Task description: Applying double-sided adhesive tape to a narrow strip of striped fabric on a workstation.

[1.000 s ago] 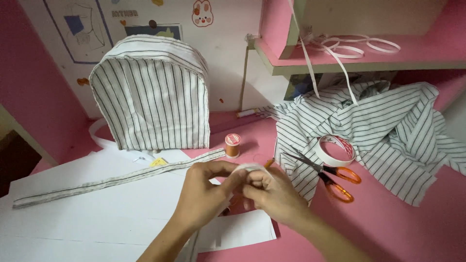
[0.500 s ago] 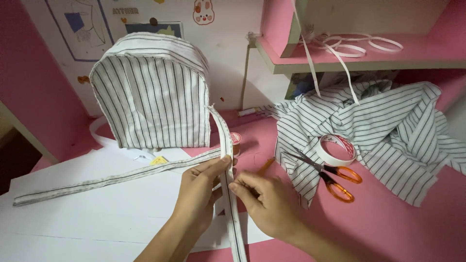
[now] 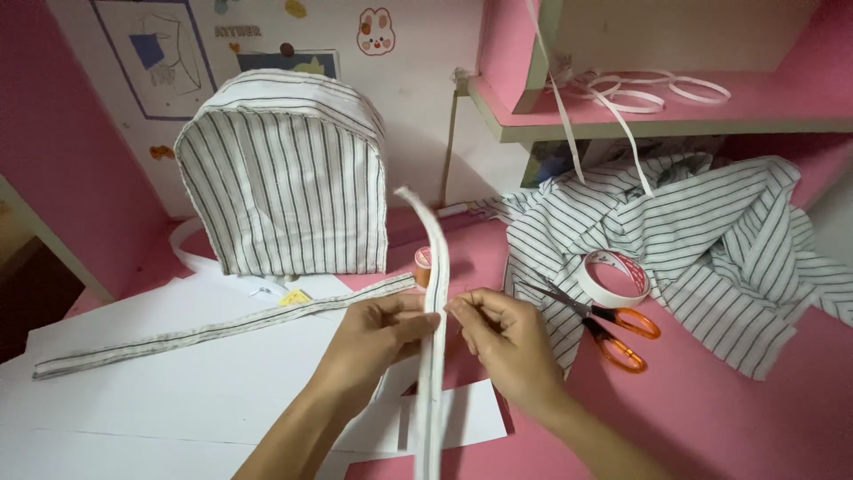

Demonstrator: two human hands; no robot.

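Both hands meet low in the middle of the view: the left hand (image 3: 373, 333) and the right hand (image 3: 499, 342) each pinch the same narrow fabric strip (image 3: 433, 267) between thumb and fingers, one from either side. That strip is white with a thin dark stripe, folded lengthwise; it hangs below the hands and rises above them in a stiff curve, its tip bending left. Under the hands lie white paper sheets (image 3: 133, 373) on the pink tabletop (image 3: 729, 418), with a second striped strip (image 3: 213, 331) flat across them. Just right sit orange-handled scissors (image 3: 604, 324) and a tape roll (image 3: 613, 277) against a heap of striped cloth (image 3: 711, 240). Farther back stands a striped fabric backpack shell (image 3: 284, 178), upright.
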